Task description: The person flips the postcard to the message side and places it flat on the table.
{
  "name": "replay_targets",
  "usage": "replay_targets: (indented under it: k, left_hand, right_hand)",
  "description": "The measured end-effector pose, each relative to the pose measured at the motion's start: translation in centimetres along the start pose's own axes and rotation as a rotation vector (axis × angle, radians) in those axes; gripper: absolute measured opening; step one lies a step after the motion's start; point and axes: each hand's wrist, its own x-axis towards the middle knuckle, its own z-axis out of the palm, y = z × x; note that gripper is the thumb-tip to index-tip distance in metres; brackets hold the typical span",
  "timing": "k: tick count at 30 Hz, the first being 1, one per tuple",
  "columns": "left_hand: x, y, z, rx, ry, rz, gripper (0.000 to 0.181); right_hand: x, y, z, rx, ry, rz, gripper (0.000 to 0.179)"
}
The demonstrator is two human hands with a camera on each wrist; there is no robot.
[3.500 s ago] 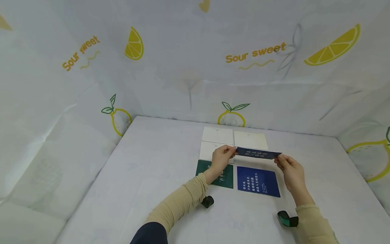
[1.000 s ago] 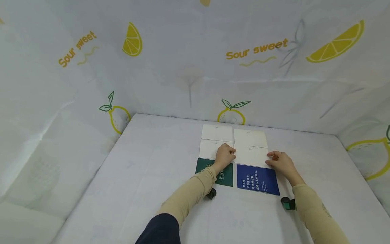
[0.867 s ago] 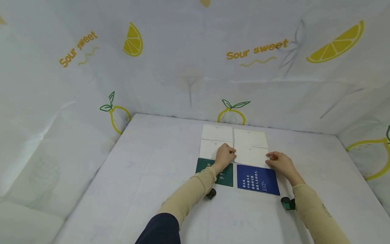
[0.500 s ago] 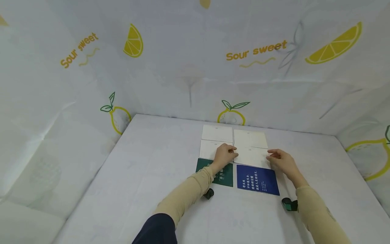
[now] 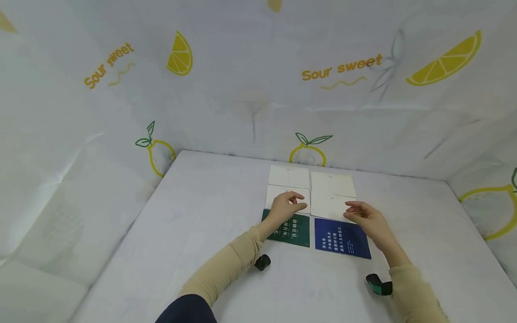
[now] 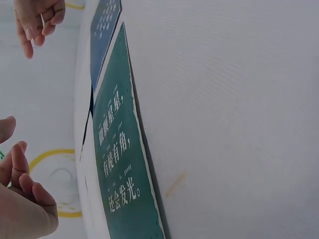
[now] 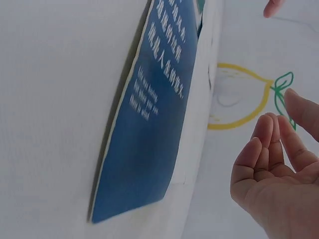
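Observation:
Postcards lie in two columns on the white table. Closest to me are a green card [image 5: 296, 231] with white lettering and a blue card [image 5: 343, 237] to its right. Behind the blue one lies a pale blank-looking card [image 5: 331, 207], and beside it another white card [image 5: 276, 193], partly covered by my left hand [image 5: 284, 208]. That hand hovers with loosely bent fingers and nothing in them. My right hand [image 5: 369, 220] is over the right edge of the pale card, its fingers bent and bare. In the right wrist view, thumb and fingers of the right hand [image 7: 279, 184] stand apart.
Two more white cards, one at back left [image 5: 288, 177] and one at back right [image 5: 333, 184], adjoin the nearer ones. A lemon-printed white sheet [image 5: 242, 89] hangs behind the table. Black devices [image 5: 262, 262] are strapped at the wrists.
The dark blue card held between both hands 3.5 s ago now lies pale side up behind the blue card. Both hands have let go and lifted; the left has drawn back leftward.

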Motion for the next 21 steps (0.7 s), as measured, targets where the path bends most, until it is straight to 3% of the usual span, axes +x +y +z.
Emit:
replay_targets:
  k: [6, 10, 13, 21]
  left_hand:
    - [-1.9, -0.3, -1.8, -0.013, -0.005, -0.072, 0.035]
    - [-3.1, -0.7, -3.0, -0.011, -0.006, -0.090, 0.040]
    - [-4.1, -1.2, -3.8, -0.016, -0.010, -0.094, 0.043]
    - [-6.4, -2.3, -4.7, -0.008, 0.011, -0.189, 0.062]
  right_hand:
    - [-2.7, -5.7, 1.0, 0.101, -0.035, -0.049, 0.060]
    - [-5.0, -10.6, 1.3, 0.153, -0.098, -0.089, 0.067]
    - [-6.0, -12.7, 1.8, 0.179, -0.127, -0.079, 0.073]
    - [-7.1, -13.5, 4.4, 0.215, -0.192, 0.022, 0.092]
